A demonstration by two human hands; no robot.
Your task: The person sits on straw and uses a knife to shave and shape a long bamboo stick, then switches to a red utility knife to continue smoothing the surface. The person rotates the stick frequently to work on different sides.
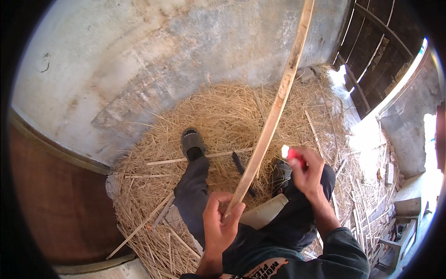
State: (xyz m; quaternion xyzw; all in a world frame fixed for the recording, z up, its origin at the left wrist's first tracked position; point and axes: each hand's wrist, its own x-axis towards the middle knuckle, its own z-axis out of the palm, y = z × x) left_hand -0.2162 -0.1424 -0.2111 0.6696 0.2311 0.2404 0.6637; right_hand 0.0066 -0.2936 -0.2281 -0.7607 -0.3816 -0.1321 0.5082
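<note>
My left hand (pixel 219 225) is closed around the lower end of a long split bamboo strip (pixel 268 128). The strip slants up and away to the right, past the upper edge of the view. Off to the strip's right, my right hand (pixel 306 172) is closed on a small red object (pixel 296 157) with a bright white end; its exact kind I cannot make out. A dark, narrow blade-like tool (pixel 238 162) lies on the straw between my feet, partly behind the strip. Across my lap rests a pale, stiff piece (pixel 265 213).
Loose straw (pixel 223 107) covers the floor, with several thin strips (pixel 176 161) scattered on it. A stained wall (pixel 139 56) rises ahead, a brown panel (pixel 55 186) stands at left, and dark wooden boards (pixel 371 51) are at far right. A wooden frame (pixel 402 244) stands at lower right.
</note>
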